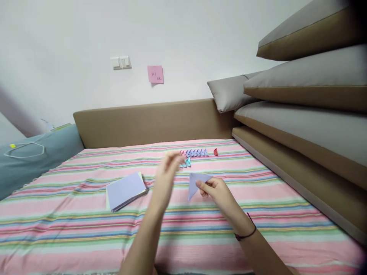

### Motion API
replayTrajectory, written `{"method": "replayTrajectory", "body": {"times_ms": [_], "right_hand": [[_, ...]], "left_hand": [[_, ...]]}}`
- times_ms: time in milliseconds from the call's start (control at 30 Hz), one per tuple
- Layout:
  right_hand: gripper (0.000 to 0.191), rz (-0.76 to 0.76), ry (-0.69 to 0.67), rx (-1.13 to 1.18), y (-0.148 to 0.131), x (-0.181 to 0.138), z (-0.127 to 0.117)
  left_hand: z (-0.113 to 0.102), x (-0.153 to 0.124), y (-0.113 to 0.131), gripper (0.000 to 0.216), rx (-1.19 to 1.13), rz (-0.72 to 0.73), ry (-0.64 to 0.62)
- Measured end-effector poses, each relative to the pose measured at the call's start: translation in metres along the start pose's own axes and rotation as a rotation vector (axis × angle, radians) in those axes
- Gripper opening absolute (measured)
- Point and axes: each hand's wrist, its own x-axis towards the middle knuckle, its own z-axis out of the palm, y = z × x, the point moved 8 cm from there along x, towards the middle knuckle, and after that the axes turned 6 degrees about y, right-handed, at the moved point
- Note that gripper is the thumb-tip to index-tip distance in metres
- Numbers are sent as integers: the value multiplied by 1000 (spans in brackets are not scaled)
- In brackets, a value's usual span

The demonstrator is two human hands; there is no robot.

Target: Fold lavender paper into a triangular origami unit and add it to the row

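Note:
A lavender sheet of paper (194, 184), folded into a triangle, is pinched between the thumb and fingers of my right hand (214, 188). One of its corners points down toward the cloth. My left hand (169, 168) is raised to the left of the paper, apart from it, its fingers somewhat blurred and holding nothing I can see. Beyond the hands lies a row of small folded purple paper pieces (197, 152), with pink ones at its left end. Teal folded pieces (187, 162) sit just in front, partly hidden by my left hand. A red folded piece (216, 152) lies alone at the right.
A stack of square paper (126, 191) with a lavender top sheet rests left of my hands on the striped cloth (86, 225). Grey-brown cushions (304, 88) are piled along the right. A brown backrest (149, 124) runs along the wall. A white cable (24, 149) lies far left.

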Motion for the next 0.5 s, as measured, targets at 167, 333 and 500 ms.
{"method": "replayTrajectory", "body": {"times_ms": [167,333,500], "right_hand": [[43,33,87,39,8,6,-12],[44,111,229,60,23,9,-23],[45,99,238,37,30,10,-17]], "left_hand": [[49,-25,-81,31,17,-251,-245],[42,-35,-110,25,-21,-357,-238],[36,-36,-116,28,-83,-422,-175]]}}
